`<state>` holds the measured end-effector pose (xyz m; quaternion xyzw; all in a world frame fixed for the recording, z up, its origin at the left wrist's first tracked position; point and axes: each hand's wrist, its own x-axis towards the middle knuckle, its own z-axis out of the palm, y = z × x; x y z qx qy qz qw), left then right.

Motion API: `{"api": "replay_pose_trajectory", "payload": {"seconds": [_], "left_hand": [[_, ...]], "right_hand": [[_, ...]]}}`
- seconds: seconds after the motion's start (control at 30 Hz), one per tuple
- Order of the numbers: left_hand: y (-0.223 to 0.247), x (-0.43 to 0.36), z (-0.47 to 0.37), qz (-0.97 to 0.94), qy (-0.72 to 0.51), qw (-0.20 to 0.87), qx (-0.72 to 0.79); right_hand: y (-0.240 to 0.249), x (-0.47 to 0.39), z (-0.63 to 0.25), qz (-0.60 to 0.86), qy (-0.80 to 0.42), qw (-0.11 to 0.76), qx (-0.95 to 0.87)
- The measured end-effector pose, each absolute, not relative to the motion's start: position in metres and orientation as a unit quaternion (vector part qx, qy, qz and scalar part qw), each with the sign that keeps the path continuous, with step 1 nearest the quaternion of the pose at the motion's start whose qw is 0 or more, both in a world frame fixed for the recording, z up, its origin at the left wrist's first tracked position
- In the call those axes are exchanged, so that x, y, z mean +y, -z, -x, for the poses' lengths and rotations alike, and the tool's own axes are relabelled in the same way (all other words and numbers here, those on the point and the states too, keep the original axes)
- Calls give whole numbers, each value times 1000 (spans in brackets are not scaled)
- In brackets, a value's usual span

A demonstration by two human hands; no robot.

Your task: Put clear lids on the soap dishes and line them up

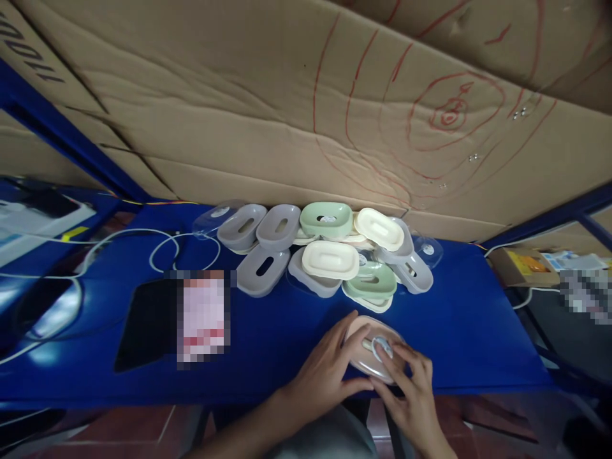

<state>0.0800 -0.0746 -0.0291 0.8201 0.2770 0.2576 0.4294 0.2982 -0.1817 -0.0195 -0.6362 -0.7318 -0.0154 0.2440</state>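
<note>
Two hands, left point(329, 360) and right point(406, 382), part-curled, grip a pink dish point(370, 347) near green dishes point(370, 280).

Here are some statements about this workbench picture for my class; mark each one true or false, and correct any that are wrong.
1. Both the left hand and the right hand touch the pink dish. True.
2. The tabletop is red. False: it is blue.
3. A round sticker shows on top of the item between the hands. True.
4. The red curved lines are drawn on the tabletop. False: they are on the cardboard behind it.
5. The black flat object lies to the right of the group of dishes. False: it lies to their left.
</note>
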Motion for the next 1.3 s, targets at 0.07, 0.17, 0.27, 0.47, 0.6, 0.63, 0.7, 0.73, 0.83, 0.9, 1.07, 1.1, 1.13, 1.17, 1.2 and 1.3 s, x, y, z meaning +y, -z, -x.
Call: {"api": "replay_pose_trajectory", "payload": {"seconds": [0.07, 0.17, 0.27, 0.47, 0.6, 0.63, 0.7, 0.73, 0.83, 0.9, 1.07, 1.1, 1.13, 1.17, 1.2, 1.3], "left_hand": [[27, -74, -69, -821, -259, 422, 286], [27, -78, -51, -825, -259, 403, 301], [31, -84, -37, -827, -268, 374, 324], [26, -87, -18, -845, -257, 318, 344], [16, -84, -14, -877, -212, 285, 323], [14, -84, -14, -881, -210, 280, 318], [12, -85, -15, -884, -215, 271, 314], [11, -85, -16, -884, -219, 267, 316], [10, -85, -17, -884, -219, 255, 325], [8, -85, -18, -886, -210, 250, 330], [4, -82, -23, -888, -217, 240, 328], [4, -81, -26, -891, -216, 237, 321], [4, -79, -28, -894, -215, 234, 316], [4, -78, -31, -897, -213, 231, 311], [6, -77, -33, -897, -215, 230, 310], [12, -75, -34, -884, -244, 253, 308]], "right_hand": [[15, -175, -299, 623, -9, 245, -743], [8, -165, -302, 594, -58, 265, -758], [1, -153, -301, 554, -82, 276, -781], [-42, -93, -318, 497, 53, 291, -815], [-83, -15, -338, 468, 159, 326, -806], [-90, 5, -341, 470, 169, 333, -800], [-94, 41, -343, 484, 162, 334, -792], [-92, 57, -342, 493, 147, 326, -793], [-78, 86, -335, 522, 109, 301, -790], [-70, 90, -330, 541, 107, 294, -781], [-67, 42, -323, 523, 113, 289, -794], [-62, 22, -320, 515, 109, 296, -797], [-53, 0, -316, 509, 101, 306, -798], [-40, -25, -311, 502, 89, 315, -801], [-24, -50, -305, 501, 75, 317, -802], [31, -118, -285, 546, 56, 330, -768]]}}
